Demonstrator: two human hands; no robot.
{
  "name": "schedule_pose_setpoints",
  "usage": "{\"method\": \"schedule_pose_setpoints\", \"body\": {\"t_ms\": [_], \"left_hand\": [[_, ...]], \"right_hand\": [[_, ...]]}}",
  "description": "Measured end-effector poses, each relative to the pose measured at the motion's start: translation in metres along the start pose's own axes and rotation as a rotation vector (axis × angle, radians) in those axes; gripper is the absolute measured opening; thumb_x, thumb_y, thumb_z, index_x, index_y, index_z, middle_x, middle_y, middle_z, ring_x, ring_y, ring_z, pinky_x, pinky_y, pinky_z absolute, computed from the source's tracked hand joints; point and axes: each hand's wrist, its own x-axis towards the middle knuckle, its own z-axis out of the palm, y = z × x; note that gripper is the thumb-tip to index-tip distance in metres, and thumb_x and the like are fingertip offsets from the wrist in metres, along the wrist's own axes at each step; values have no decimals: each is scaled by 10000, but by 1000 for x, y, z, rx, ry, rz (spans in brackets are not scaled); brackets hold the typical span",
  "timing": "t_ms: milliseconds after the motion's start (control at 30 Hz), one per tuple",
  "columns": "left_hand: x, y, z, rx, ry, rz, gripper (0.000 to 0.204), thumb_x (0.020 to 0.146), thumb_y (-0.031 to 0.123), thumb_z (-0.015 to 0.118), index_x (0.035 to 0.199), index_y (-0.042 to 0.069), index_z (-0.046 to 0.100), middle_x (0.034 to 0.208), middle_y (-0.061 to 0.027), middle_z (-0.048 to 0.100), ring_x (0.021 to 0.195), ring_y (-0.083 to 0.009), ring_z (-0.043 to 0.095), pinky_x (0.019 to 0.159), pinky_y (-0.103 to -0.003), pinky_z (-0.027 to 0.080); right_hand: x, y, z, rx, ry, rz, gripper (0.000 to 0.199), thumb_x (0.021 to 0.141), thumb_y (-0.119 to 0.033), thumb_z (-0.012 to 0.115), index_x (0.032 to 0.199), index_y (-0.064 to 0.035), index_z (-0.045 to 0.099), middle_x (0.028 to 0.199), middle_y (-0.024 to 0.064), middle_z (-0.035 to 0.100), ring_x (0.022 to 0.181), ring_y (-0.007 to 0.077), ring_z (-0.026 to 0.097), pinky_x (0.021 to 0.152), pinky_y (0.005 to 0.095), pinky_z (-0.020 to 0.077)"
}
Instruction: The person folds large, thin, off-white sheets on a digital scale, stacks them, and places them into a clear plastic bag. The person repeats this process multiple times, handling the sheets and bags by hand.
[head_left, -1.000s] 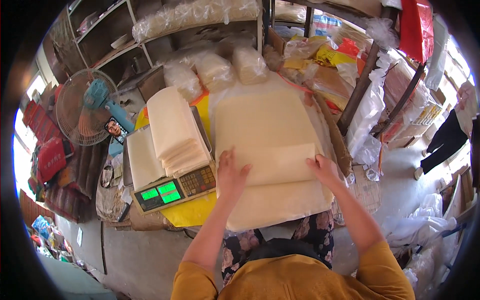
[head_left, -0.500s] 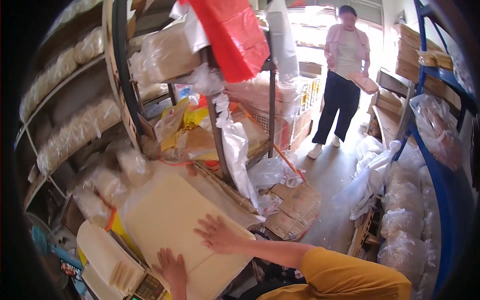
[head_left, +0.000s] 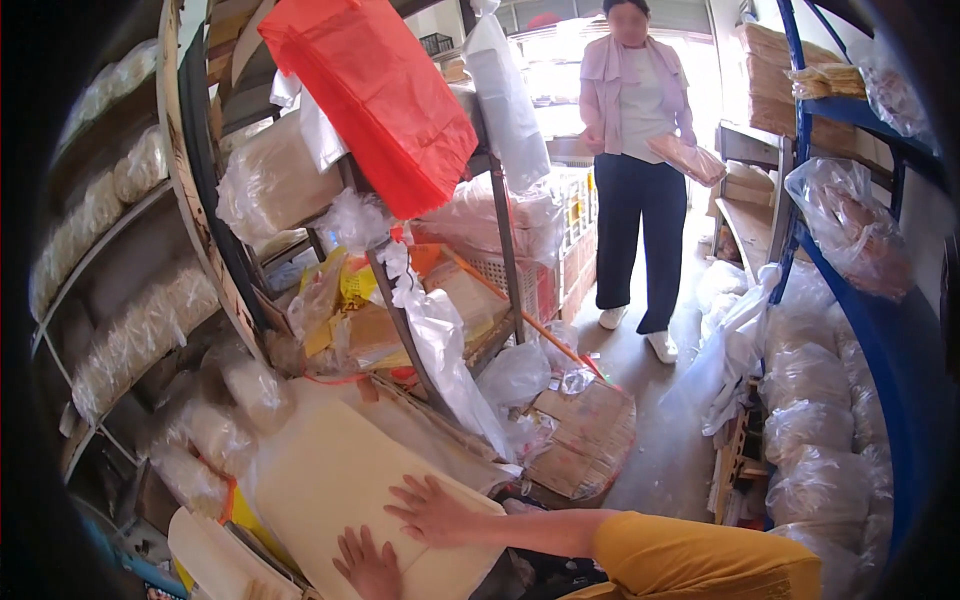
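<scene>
A large cream-coloured sheet, perhaps a stack of paper, lies flat in front of me. My left hand rests on its near part, palm down with the fingers spread. Farther right, my right hand also lies flat on it, fingers apart. Neither hand grips anything. Beside the left edge stands a pile of pale folded sheets, partly cut off by the lower rim. Under the far end of the cream sheet spreads whitish, crumpled wrapping.
Shelves of plastic-wrapped bundles line the left. Red plastic bags hang from a rack ahead. A person holding a wrapped package stands in the aisle. Flattened cardboard lies on the floor; clear-bagged goods stack by the blue rack.
The person in the aisle has come nearer. My view has tilted and shifted. My left hand has moved slightly right across the sheet; my right hand stays flat on it.
</scene>
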Motion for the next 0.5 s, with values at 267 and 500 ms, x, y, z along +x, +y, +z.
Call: {"method": "schedule_pose_setpoints", "body": {"t_ms": [267,500], "left_hand": [[6,-1,7,-23,17,24,513,888,352,496,1342,128,411,1456,-101,281,1359,-301,216,1066,-547,156],[-1,-2,1,-38,-33,-46,523,916,410,425,1361,136,396,1470,-97,262,1367,-291,201,1082,-526,128]], "right_hand": [[7,49,11,794,135,162,360,895,-241,511,1208,-63,521,1219,141,515,1163,253,469,940,404,378],[3,199,-130,1360,707,527,147,865,-165,580,807,-32,561,652,52,593,529,155,616,471,278,497]]}}
